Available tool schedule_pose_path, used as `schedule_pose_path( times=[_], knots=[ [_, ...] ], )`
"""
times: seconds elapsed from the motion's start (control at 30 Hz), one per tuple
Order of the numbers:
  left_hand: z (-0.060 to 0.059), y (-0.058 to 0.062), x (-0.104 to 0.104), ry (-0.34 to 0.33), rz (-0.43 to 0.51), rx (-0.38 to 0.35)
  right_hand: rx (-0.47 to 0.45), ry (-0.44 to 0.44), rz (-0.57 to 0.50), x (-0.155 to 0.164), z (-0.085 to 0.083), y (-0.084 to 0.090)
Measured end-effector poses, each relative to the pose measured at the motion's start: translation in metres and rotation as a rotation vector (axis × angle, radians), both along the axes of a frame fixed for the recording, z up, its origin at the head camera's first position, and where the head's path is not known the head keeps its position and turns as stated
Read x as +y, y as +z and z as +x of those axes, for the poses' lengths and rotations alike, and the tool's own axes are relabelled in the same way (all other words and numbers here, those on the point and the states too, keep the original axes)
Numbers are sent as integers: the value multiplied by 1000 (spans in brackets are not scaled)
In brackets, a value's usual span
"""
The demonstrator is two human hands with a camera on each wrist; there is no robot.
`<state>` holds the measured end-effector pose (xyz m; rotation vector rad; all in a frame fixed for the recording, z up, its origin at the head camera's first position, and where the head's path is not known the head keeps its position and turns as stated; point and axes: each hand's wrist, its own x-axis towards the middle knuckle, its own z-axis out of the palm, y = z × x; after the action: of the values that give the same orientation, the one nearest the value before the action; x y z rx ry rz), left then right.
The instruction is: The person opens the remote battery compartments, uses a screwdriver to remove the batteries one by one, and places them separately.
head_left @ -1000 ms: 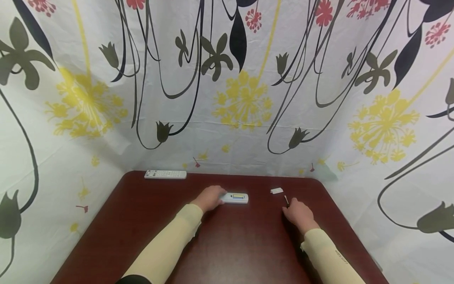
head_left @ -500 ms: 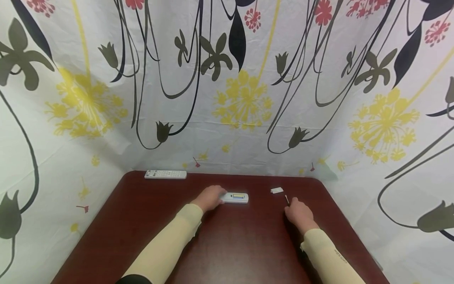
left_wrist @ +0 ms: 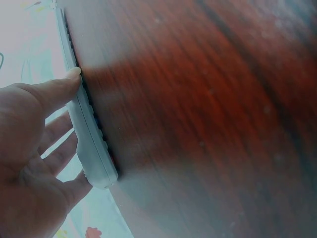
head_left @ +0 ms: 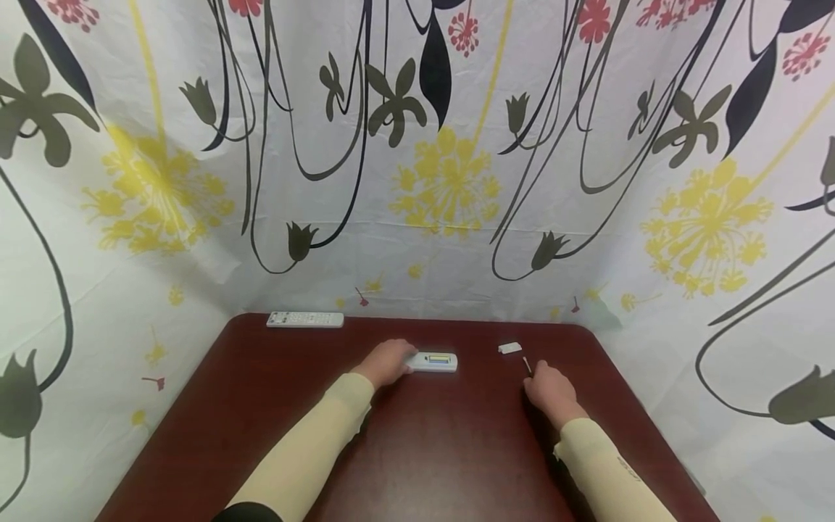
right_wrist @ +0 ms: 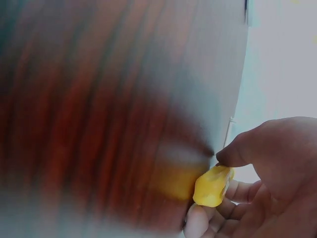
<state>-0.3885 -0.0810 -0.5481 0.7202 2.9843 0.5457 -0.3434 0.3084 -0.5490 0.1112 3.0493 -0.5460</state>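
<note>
My left hand (head_left: 388, 363) rests on the dark red table (head_left: 443, 449) and grips the near end of a white remote (head_left: 435, 362). In the left wrist view my thumb (left_wrist: 59, 87) presses the remote's (left_wrist: 88, 124) edge and the fingers curl behind it. My right hand (head_left: 551, 389) lies on the table to the right. In the right wrist view it pinches a small yellow object (right_wrist: 213, 185) between thumb (right_wrist: 252, 146) and fingers, low against the table top. A thin pale stick (head_left: 526, 365) shows just beyond the right hand's fingertips.
A second white remote (head_left: 304, 319) lies at the table's back left edge. A small white piece (head_left: 509, 348) lies between the held remote and my right hand. Flowered curtain (head_left: 443, 181) closes in the table on three sides.
My right hand has edged very slightly to the right. The left hand and the remote have stayed where they were.
</note>
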Motion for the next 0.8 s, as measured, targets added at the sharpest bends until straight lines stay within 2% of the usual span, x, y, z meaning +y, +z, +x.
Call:
schedule_pose_path(
  times=[0.17, 0.3, 0.33, 0.8],
  knots=[
    [1, 1, 0, -4, -8, 4, 33, 12, -14, 8, -6, -9],
    [1, 1, 0, -9, -10, 10, 41, 14, -40, 6, -3, -6],
    [1, 1, 0, -9, -9, 11, 21, 1, -48, 0, 1, 1],
    [-1, -2, 1, -12, 2, 15, 117, 25, -40, -14, 7, 9]
  ],
)
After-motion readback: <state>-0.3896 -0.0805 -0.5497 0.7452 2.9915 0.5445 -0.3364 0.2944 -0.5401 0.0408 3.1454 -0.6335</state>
